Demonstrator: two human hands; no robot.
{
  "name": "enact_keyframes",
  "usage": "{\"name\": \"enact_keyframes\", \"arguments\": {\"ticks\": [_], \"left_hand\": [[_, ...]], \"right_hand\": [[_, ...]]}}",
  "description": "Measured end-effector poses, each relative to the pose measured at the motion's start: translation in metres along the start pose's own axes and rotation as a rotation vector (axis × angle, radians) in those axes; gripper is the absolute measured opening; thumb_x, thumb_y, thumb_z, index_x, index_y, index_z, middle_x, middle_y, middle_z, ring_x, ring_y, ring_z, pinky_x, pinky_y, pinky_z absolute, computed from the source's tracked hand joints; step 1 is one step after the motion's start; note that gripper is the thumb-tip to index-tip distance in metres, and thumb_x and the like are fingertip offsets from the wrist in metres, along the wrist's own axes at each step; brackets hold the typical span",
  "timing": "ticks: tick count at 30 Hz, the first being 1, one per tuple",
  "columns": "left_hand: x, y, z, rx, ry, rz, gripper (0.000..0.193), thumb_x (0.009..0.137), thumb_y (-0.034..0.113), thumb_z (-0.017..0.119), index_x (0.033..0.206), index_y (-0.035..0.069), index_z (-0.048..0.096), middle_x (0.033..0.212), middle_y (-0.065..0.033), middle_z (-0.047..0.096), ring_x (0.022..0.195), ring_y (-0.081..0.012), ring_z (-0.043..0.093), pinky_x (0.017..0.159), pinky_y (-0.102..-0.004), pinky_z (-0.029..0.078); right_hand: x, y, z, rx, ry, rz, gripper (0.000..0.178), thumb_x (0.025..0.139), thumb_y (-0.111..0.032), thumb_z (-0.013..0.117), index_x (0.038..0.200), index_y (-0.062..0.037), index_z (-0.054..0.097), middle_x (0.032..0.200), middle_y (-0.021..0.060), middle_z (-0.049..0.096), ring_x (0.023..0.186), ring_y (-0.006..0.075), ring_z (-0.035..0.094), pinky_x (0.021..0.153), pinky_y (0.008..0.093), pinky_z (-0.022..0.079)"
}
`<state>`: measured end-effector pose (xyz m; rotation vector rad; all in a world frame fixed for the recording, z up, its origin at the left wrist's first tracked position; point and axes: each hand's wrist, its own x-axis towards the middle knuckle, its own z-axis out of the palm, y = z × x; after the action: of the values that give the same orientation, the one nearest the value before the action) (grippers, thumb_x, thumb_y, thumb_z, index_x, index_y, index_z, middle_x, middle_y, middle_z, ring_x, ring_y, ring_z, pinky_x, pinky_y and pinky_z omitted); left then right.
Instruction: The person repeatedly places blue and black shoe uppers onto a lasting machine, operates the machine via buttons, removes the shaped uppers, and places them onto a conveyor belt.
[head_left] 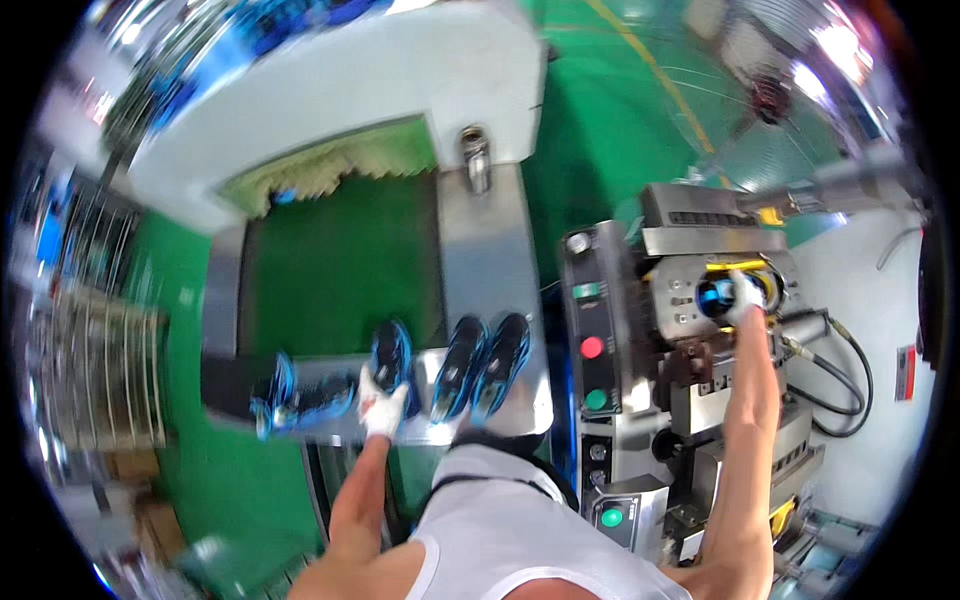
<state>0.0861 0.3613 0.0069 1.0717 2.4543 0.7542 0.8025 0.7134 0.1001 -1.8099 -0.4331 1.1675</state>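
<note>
My left hand [383,408], in a white glove, is closed on the near end of a black shoe with blue edging [391,350]. This shoe lies at the near edge of the dark green conveyor belt [340,270]. Off to the right, my right hand [746,295], also gloved, reaches into a metal machine [665,300] and grips a black and blue shoe [714,297] there. Motion blur and the glove hide part of its fingers. A pair of similar shoes [460,368] stands on the metal ledge to the right of my left hand.
More shoes [315,398] lie on the ledge's left part. A white housing with a ragged fringe [330,170] spans the belt's far end. The machine has a control panel with a red button [592,347]. Black hoses [850,385] curve at its right; a wire rack [100,370] stands far left.
</note>
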Motion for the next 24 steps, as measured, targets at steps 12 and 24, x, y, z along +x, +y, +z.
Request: {"name": "enact_keyframes", "arguments": {"ticks": [12,24], "left_hand": [[-0.002,-0.032,0.004,-0.039,-0.256,-0.256,0.055,0.076,0.045,0.074,0.116,0.008,0.064,0.101,-0.0203,0.072,0.098,-0.0392,0.07,0.088,-0.0465,0.055],[0.079,-0.099,-0.081,-0.149,-0.536,-0.179,0.068,0.075,0.044,0.08,0.125,0.0,0.064,0.118,-0.0224,0.07,0.107,-0.0371,0.069,0.094,-0.0452,0.052]], "right_hand": [[-0.349,0.242,0.144,-1.595,-0.015,-0.698,0.093,0.087,-0.032,0.069,0.16,0.002,0.021,0.166,0.0267,0.018,0.155,0.0432,0.014,0.126,0.0511,0.013],[-0.445,0.345,0.343,-1.03,-0.327,-0.536,0.097,0.079,-0.023,0.084,0.156,0.0005,0.03,0.15,0.0247,0.048,0.138,0.0318,0.049,0.115,0.0378,0.038]]}}
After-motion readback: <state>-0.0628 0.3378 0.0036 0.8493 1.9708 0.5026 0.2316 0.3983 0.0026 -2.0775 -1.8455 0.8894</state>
